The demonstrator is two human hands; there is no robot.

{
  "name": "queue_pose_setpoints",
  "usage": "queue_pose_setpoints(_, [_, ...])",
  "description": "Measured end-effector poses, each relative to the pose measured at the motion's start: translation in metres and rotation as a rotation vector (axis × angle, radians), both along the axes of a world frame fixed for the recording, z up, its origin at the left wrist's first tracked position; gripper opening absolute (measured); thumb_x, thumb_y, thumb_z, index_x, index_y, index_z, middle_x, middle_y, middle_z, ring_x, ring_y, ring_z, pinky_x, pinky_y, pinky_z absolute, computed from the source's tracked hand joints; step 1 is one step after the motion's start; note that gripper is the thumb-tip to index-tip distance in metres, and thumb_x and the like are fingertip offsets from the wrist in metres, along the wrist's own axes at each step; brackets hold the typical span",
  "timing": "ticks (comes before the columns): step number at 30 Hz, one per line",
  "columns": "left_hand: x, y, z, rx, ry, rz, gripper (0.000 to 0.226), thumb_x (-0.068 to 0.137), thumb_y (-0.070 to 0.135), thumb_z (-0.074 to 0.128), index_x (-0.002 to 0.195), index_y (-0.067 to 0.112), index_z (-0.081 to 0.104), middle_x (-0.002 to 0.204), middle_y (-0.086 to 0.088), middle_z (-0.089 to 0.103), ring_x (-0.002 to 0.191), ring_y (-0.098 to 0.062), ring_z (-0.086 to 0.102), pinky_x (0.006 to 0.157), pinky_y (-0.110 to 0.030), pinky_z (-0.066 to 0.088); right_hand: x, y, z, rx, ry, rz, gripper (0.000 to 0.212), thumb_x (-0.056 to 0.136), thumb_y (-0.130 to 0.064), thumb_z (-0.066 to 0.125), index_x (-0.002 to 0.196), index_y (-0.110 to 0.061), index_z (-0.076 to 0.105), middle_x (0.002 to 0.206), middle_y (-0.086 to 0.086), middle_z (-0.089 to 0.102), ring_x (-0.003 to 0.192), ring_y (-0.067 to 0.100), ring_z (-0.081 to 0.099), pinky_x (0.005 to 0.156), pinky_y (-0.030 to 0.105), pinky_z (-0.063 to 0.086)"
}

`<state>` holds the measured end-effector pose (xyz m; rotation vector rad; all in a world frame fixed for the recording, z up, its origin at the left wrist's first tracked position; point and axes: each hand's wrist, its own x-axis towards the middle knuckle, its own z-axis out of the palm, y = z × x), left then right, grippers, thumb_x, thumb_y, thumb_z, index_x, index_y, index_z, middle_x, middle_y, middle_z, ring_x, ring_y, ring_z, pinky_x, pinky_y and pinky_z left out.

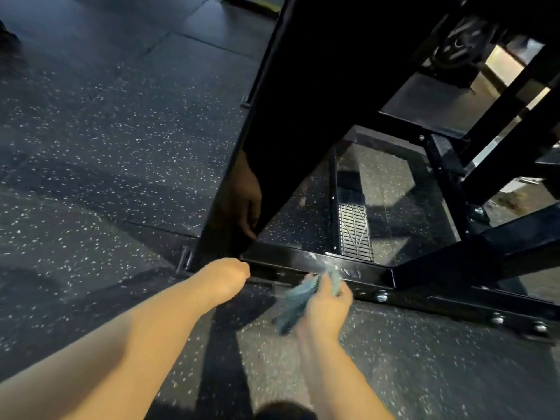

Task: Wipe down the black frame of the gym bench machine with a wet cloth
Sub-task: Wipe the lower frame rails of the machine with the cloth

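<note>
Nearest: right hand (325,301), grip clamped on a bunched blue-grey cloth (298,301), cloth's top end touching the low base rail (303,265) of the black frame. Cloth is motion-blurred (mid-swipe, I'd judge).

Left hand (225,275) sits at the rail's left corner by the slanted upright (242,165); its fingers are out of sight past the wrist, so whether that grip is apart or together I cannot tell. A dark hand shape on the upright looks like a reflection.

Progress: a pale streak on the rail just above the cloth could be wet smear, so I'd say this rail is being done now. Rail to the right with bolts (381,296), the diagonal brace (469,256), and the far uprights and plates show no sign either way. Most of the frame likely left.

Room: open speckled rubber floor (91,147) left and in front, free for moving along the rail. Tighter inside the base: ridged foot plate (354,231) and crossing bars beyond, with hard corners at the welded joint right of the cloth (knuckle risk, probably).
</note>
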<state>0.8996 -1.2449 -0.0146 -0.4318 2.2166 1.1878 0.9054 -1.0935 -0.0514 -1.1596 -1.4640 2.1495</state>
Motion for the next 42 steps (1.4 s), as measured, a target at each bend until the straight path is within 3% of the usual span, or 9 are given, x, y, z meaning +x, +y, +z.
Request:
queue_pose_setpoints(3, [0.003,0.027,-0.003,-0.098,0.135,-0.125,0.026,0.100,0.020,0.032,0.116,0.022,0.053,0.117,-0.004,0.055,0.099,-0.020,0.054,0.090,-0.033,0.045,-0.017,0.074,0.008,0.835,-0.069,0.255,0.021,0.094,-0.017,0.058,0.115,-0.015,0.061,0.121,0.004,0.055,0.112,0.018,0.053,0.097,0.026,0.040])
queue_pose_setpoints(8, [0.001,0.057,-0.017,-0.283,0.348,-0.234,0.049,0.101,0.022,0.029,0.149,0.018,0.020,0.156,0.002,0.019,0.143,-0.016,0.019,0.112,-0.028,0.022,-0.055,0.134,-0.039,1.461,-0.480,0.831,0.052,0.101,-0.038,0.035,0.147,-0.013,0.035,0.159,0.009,0.019,0.147,0.029,0.010,0.115,0.044,0.022])
queue_pose_setpoints(11, [0.001,0.058,-0.034,-0.334,0.265,-0.100,0.055,0.100,0.021,0.034,0.150,0.014,0.014,0.158,-0.001,0.013,0.146,-0.016,0.008,0.118,-0.033,0.016,-0.054,0.097,-0.044,1.730,-0.345,0.838,0.058,0.100,-0.046,0.025,0.149,-0.015,0.029,0.158,0.009,0.019,0.145,0.031,0.018,0.115,0.051,0.021])
queue_pose_setpoints(16, [0.010,0.062,-0.041,-0.303,0.368,0.048,0.043,0.094,0.012,0.042,0.137,0.012,0.039,0.138,-0.004,0.044,0.133,-0.023,0.038,0.105,-0.035,0.034,-0.055,-0.002,-0.032,1.811,0.048,1.343,0.052,0.098,-0.035,0.037,0.147,-0.023,0.024,0.155,0.005,0.018,0.142,0.031,0.015,0.113,0.049,0.015])
queue_pose_setpoints(20, [0.008,0.071,-0.041,-0.430,0.433,0.047,0.054,0.097,0.020,0.041,0.148,0.015,0.023,0.151,-0.004,0.031,0.139,-0.018,0.029,0.112,-0.032,0.026,-0.061,0.034,-0.031,1.750,0.213,1.565,0.053,0.102,-0.038,0.031,0.151,-0.025,0.018,0.160,0.000,0.007,0.147,0.025,-0.002,0.118,0.048,0.000])
queue_pose_setpoints(27, [0.012,0.095,-0.047,-0.675,0.378,-0.204,0.060,0.100,0.032,0.028,0.150,0.007,0.005,0.158,-0.006,0.001,0.146,-0.022,-0.003,0.118,-0.030,0.003,-0.051,0.189,-0.035,1.823,-0.308,1.371,0.111,0.070,-0.074,-0.029,0.153,-0.014,0.016,0.161,0.008,0.003,0.143,0.025,-0.018,0.115,0.042,-0.008])
queue_pose_setpoints(31, [0.004,0.086,-0.051,-0.590,0.457,-0.129,0.054,0.098,0.026,0.036,0.147,0.008,0.022,0.153,-0.003,0.022,0.140,-0.018,0.019,0.114,-0.028,0.019,-0.046,0.122,-0.041,1.869,-0.131,1.188,0.080,0.095,-0.058,0.008,0.142,-0.003,0.041,0.152,0.018,0.031,0.142,0.039,0.024,0.114,0.051,0.016])
queue_pose_setpoints(36, [-0.001,0.075,-0.050,-0.426,0.557,0.102,0.040,0.087,0.009,0.044,0.125,0.017,0.053,0.120,0.001,0.058,0.112,-0.019,0.052,0.094,-0.032,0.041,-0.037,0.020,-0.043,1.806,0.137,1.577,0.074,0.094,-0.045,0.031,0.153,-0.008,0.004,0.160,0.011,-0.006,0.146,0.031,-0.014,0.119,0.045,-0.009])
queue_pose_setpoints(42, [0.007,0.084,-0.054,-0.463,0.558,0.063,0.044,0.093,0.012,0.042,0.136,0.012,0.041,0.137,0.000,0.043,0.124,-0.016,0.038,0.096,-0.029,0.037,-0.055,0.111,-0.032,1.902,0.048,1.648,0.080,0.095,-0.062,0.023,0.153,-0.013,-0.002,0.160,0.006,-0.009,0.147,0.025,-0.011,0.120,0.045,0.000])
